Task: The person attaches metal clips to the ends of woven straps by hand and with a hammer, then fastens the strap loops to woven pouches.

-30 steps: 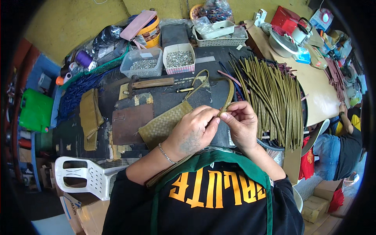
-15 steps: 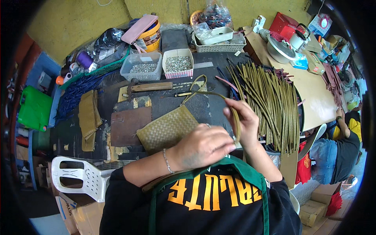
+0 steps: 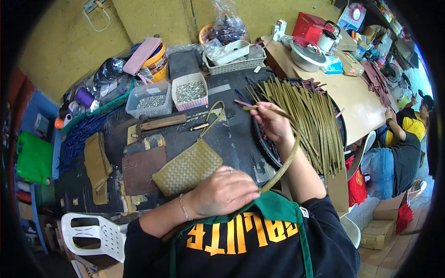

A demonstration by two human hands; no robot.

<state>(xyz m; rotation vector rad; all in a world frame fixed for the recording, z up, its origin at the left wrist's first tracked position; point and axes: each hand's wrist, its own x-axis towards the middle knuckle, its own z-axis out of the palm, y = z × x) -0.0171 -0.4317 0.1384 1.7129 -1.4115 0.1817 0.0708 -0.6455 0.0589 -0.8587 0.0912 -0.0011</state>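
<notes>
My right hand (image 3: 273, 121) pinches the end of a long olive strap (image 3: 290, 157) beside a heap of olive strips (image 3: 313, 134). The strap curves down to my left hand (image 3: 225, 191), closed over it near my chest. Just beyond that hand lies a woven olive pouch (image 3: 187, 169) with a looped handle. Left of the pouch are a brown flat piece (image 3: 143, 172) and folded olive material (image 3: 96, 169). A wooden-handled hammer (image 3: 162, 122) and a thin awl (image 3: 199, 126) lie above them on the dark worktop.
Boxes of metal bits (image 3: 189, 93) stand at the back, near a yellow bucket (image 3: 155, 65). Blue strips (image 3: 79, 143) lie left. A white chair (image 3: 92, 236) is lower left. A pale table (image 3: 347, 102) extends right, where a person (image 3: 394, 167) works among bags and cartons.
My right hand has moved up and away toward the strip heap, drawing the strap out into a long curve. My left hand has moved lower toward my chest. The view has shifted slightly.
</notes>
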